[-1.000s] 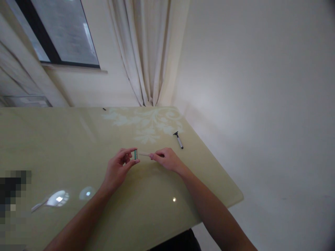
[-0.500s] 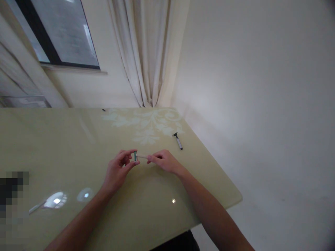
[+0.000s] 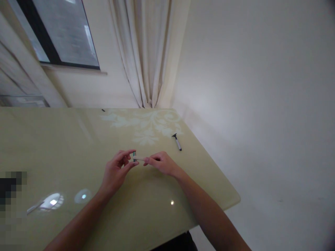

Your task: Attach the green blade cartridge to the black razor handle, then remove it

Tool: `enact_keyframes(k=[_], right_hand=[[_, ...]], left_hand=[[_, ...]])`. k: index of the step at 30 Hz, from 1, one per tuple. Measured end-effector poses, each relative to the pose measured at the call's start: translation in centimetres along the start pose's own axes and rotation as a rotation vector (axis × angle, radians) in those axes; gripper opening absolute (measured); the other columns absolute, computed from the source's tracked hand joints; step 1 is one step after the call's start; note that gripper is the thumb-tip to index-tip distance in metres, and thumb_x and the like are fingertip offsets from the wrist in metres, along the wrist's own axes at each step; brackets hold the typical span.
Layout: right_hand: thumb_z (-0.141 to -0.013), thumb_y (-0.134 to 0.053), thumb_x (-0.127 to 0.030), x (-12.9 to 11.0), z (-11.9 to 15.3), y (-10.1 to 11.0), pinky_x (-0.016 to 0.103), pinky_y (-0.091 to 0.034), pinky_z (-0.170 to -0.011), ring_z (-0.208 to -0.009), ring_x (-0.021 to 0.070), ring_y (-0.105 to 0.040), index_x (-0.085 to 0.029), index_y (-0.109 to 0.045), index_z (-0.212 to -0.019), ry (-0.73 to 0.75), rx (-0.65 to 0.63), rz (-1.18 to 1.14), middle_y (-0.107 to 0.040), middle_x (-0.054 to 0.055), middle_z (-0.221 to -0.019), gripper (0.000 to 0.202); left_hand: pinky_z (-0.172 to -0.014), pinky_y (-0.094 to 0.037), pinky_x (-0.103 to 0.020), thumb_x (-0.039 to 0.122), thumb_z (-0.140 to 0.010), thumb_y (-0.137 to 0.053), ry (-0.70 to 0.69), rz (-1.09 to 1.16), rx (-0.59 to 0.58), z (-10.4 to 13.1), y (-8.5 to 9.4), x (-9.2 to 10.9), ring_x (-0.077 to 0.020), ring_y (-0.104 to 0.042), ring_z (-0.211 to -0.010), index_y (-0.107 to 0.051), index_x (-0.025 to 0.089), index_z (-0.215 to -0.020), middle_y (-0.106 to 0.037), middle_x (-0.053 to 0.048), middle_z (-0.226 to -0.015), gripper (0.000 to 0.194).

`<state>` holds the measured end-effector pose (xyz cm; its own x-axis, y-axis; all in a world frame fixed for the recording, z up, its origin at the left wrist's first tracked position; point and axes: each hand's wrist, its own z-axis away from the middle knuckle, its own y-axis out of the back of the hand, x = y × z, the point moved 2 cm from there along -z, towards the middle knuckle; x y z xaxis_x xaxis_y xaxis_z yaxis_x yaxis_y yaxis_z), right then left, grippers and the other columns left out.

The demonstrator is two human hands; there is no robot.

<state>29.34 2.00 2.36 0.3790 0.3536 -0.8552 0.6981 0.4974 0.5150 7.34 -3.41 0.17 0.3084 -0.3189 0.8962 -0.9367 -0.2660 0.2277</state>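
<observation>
My left hand (image 3: 116,170) pinches a small narrow razor cartridge (image 3: 134,153), green and dark, by its two ends between thumb and forefinger. The cartridge is held upright a little above the table. From the right, my right hand (image 3: 161,163) grips a thin pale stick (image 3: 140,158) between closed fingers. The stick's whitish, rounded tip lies against or just in front of the cartridge's face; its exact kind is too small to tell. Beyond my right hand, a razor (image 3: 177,142) with a grey and black handle lies on the table.
The glossy yellow-green table (image 3: 52,139) has a pale floral pattern and bright reflections. A small dark piece (image 3: 103,110) lies by its far edge. White wall (image 3: 248,104) stands to the right, with curtains (image 3: 146,52) and a window behind. A blurred dark patch (image 3: 10,186) is at left.
My right hand has shifted slightly left, bringing the stick's tip across the cartridge's face. My left hand keeps its pinch. The whole view has shifted slightly.
</observation>
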Motion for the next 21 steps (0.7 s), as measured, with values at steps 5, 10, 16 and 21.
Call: enact_keyframes(k=[5,10,16,21], right_hand=[[-0.098,-0.057,-0.062,0.03,-0.01,0.07,0.027,-0.023,-0.055,-0.056,0.0097,-0.035,-0.013,-0.086,-0.097,0.012,0.034,-0.003,-0.042,-0.004,-0.056,0.057],[-0.098,-0.056,-0.062,0.17,-0.07,0.1,0.027,-0.023,-0.055,-0.055,0.0096,-0.035,-0.012,-0.086,-0.095,-0.011,0.056,0.016,-0.041,-0.004,-0.055,0.058],[-0.097,-0.058,-0.062,0.01,0.01,-0.1,0.027,-0.021,-0.054,-0.054,0.009,-0.032,-0.012,-0.086,-0.094,0.0,-0.002,-0.035,-0.037,-0.005,-0.055,0.058],[-0.097,-0.059,-0.06,-0.02,0.06,-0.07,0.026,-0.021,-0.054,-0.054,0.0088,-0.033,-0.012,-0.086,-0.095,0.015,0.009,-0.045,-0.037,-0.005,-0.055,0.056]], left_hand=[[-0.066,-0.045,-0.025,0.039,-0.079,-0.083,0.011,0.02,-0.021,0.08,-0.05,-0.04,-0.0129,-0.053,-0.07,-0.077,0.028,-0.115,-0.056,0.003,-0.083,0.038],[-0.066,-0.045,-0.025,0.039,-0.079,-0.083,0.008,-0.003,-0.013,0.01,0.01,-0.01,-0.0124,-0.053,-0.069,-0.077,0.028,-0.115,-0.055,0.003,-0.082,0.038],[-0.066,-0.045,-0.025,0.039,-0.079,-0.083,0.0,0.001,-0.014,0.03,0.16,-0.24,-0.0124,-0.054,-0.07,-0.077,0.028,-0.116,-0.057,0.003,-0.084,0.039],[-0.067,-0.045,-0.025,0.039,-0.079,-0.083,0.003,0.0,-0.022,0.06,0.21,-0.4,-0.0131,-0.055,-0.073,-0.077,0.028,-0.117,-0.057,0.002,-0.085,0.039]])
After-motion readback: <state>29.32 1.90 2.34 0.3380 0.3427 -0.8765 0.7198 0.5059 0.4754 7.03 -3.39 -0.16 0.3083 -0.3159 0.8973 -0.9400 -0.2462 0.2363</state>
